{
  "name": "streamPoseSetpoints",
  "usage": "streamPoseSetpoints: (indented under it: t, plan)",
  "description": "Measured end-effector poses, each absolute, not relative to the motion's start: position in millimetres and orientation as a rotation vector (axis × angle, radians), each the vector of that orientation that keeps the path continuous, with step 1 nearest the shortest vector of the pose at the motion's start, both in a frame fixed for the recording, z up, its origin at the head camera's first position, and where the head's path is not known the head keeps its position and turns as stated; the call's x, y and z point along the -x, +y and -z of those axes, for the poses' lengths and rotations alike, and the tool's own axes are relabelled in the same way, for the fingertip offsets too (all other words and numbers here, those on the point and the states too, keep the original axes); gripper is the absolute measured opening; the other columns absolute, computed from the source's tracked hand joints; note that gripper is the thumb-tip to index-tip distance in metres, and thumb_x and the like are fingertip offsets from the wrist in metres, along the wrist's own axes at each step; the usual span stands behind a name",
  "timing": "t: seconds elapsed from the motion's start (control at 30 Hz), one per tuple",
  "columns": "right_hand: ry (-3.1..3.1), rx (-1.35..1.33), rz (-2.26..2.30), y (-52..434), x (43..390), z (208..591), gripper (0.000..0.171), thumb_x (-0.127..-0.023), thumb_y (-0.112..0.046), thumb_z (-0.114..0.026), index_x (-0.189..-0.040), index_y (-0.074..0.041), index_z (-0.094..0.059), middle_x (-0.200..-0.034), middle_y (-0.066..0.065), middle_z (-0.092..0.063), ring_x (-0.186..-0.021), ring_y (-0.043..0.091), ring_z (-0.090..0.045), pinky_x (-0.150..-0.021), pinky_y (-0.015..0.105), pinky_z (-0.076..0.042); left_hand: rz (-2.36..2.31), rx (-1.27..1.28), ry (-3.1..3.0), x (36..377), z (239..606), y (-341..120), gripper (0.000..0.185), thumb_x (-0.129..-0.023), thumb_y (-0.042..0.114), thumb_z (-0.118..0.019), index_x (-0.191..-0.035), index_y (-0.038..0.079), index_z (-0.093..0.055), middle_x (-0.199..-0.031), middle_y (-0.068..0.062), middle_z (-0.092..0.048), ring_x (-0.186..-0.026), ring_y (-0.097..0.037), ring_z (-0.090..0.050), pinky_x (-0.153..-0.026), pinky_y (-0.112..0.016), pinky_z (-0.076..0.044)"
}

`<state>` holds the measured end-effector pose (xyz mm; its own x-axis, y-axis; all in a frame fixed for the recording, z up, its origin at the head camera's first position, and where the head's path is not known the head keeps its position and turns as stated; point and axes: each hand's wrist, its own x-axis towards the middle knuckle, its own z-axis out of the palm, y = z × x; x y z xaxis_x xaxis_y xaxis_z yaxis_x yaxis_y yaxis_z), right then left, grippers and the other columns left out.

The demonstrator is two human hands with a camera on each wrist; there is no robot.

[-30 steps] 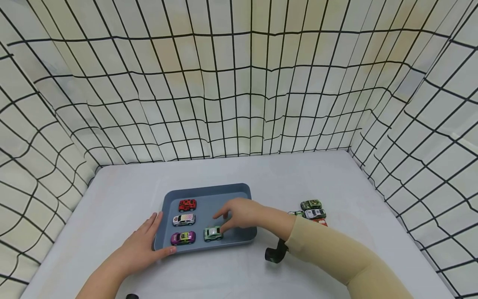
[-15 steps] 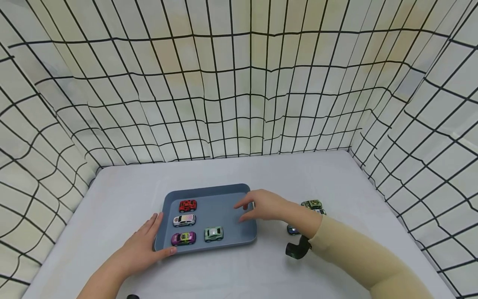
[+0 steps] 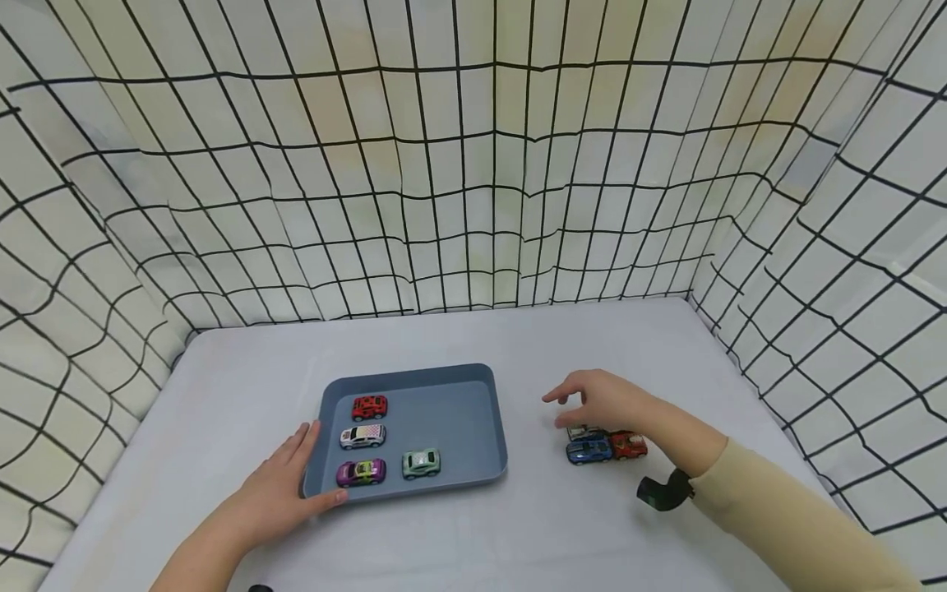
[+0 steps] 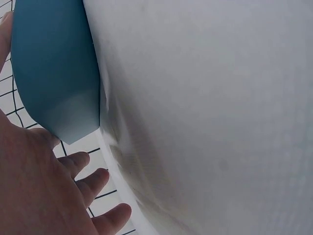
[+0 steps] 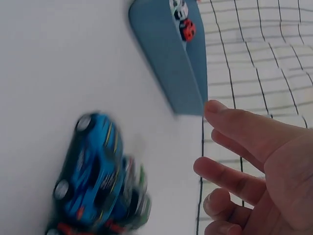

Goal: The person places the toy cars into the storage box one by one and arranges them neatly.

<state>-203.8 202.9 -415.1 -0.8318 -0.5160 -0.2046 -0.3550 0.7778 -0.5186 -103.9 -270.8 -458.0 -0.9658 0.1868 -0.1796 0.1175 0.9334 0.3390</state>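
Left hand (image 3: 284,485) at 7 o'clock, flat, fingers straight and relaxed. Right hand (image 3: 602,401) at 4 o'clock, palm down, fingers loosely spread, gripping nothing; sleeved forearm runs back toward 5 o'clock.

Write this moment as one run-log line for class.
left hand: rests on blue tray corner | tray: four toy cars | right hand: open, above blue car and red car on table

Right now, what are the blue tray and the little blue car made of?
The blue tray looks like matte plastic: smooth walls, rounded corners, no shine. The blue car seems glossy painted metal or plastic with printed stripes; which one I cannot tell.
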Motion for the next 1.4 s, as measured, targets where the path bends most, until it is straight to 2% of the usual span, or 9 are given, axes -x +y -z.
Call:
streamPoseSetpoints:
  t: [0.2,0.33,0.5,1.07,1.4]
  plan:
    - [2.638,0.579,0.657,236,202,419,0.035,-0.087,-0.032,-0.077,-0.121,-0.023,-0.073,-0.114,-0.002,-0.067,-0.105,0.021,-0.062,-0.089,0.044,-0.053,-0.485,-0.233,2.89,104,460,-271,0.121,-0.078,0.073,-0.065,-0.155,-0.005,-0.014,-0.155,-0.036,-0.019,-0.138,-0.058,-0.025,-0.101,-0.073,-0.032]
    - [2.636,0.594,0.642,250,200,416,0.036,-0.086,-0.031,-0.078,-0.12,-0.02,-0.073,-0.118,0.0,-0.068,-0.117,0.029,-0.059,-0.095,0.05,-0.051,-0.476,-0.23,2.888,105,460,-271,0.122,-0.078,0.074,-0.065,-0.156,-0.005,-0.013,-0.156,-0.036,-0.019,-0.138,-0.058,-0.025,-0.101,-0.073,-0.032]
    - [2.615,0.646,0.63,254,199,413,0.035,-0.086,-0.028,-0.079,-0.119,-0.018,-0.073,-0.118,0.001,-0.069,-0.118,0.031,-0.059,-0.096,0.05,-0.05,-0.472,-0.233,2.891,104,459,-271,0.122,-0.077,0.074,-0.065,-0.156,-0.005,-0.013,-0.155,-0.036,-0.019,-0.137,-0.058,-0.025,-0.101,-0.073,-0.032]
    - [2.613,0.64,0.396,238,205,424,0.03,-0.086,-0.023,-0.079,-0.115,-0.027,-0.076,-0.119,-0.001,-0.068,-0.114,0.023,-0.061,-0.099,0.047,-0.049,-0.478,-0.224,2.884,104,457,-270,0.122,-0.077,0.073,-0.066,-0.156,-0.005,-0.014,-0.155,-0.036,-0.019,-0.137,-0.059,-0.025,-0.101,-0.073,-0.032]
    - [2.625,0.641,0.358,233,203,427,0.031,-0.088,-0.021,-0.077,-0.118,-0.026,-0.074,-0.123,0.002,-0.067,-0.118,0.026,-0.059,-0.1,0.049,-0.048,-0.475,-0.223,2.878,105,457,-269,0.123,-0.077,0.073,-0.066,-0.156,-0.004,-0.013,-0.156,-0.036,-0.018,-0.137,-0.059,-0.024,-0.101,-0.073,-0.031]
